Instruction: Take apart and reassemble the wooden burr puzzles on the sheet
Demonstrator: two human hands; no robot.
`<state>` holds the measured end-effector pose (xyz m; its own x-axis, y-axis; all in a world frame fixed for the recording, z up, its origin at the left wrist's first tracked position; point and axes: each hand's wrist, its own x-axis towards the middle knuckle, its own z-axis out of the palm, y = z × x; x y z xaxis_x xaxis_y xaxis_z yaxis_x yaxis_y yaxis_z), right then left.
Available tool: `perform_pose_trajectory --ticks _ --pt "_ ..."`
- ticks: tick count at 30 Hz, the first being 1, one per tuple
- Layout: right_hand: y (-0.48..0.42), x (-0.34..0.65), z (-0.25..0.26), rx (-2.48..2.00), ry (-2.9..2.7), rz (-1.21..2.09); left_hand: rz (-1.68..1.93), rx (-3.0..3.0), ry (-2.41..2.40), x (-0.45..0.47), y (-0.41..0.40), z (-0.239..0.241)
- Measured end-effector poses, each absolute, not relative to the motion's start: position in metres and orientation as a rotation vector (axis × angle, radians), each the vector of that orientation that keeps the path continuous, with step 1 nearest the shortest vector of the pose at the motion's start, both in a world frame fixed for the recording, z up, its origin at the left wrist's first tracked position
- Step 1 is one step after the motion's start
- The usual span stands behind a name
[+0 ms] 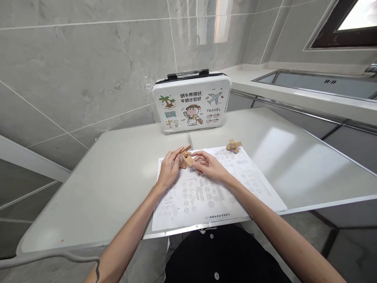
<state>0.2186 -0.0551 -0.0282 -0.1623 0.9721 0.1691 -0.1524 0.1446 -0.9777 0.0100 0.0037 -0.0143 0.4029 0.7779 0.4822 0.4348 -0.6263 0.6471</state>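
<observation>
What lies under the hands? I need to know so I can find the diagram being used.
A printed sheet of small diagrams lies on the table under both hands. The part beneath the left hand and right hand is covered.

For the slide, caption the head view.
Both hands, left hand and right hand, hold wooden puzzle pieces over an instruction sheet.

Tan wooden pieces, white sheet printed grey — white case bearing colourful cartoons.

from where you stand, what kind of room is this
Most likely a home kitchen: grey tiled walls, a steel sink sunk into a white counter, and a folding table set up beside it.
</observation>
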Motion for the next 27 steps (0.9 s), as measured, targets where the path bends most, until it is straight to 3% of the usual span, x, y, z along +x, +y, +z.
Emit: perform_pose_trajectory --ticks 27 --pt "-0.052 0.216 -0.033 -0.928 -1.211 1.221 1.097 2.290 1.000 0.013 -0.008 -0.021"
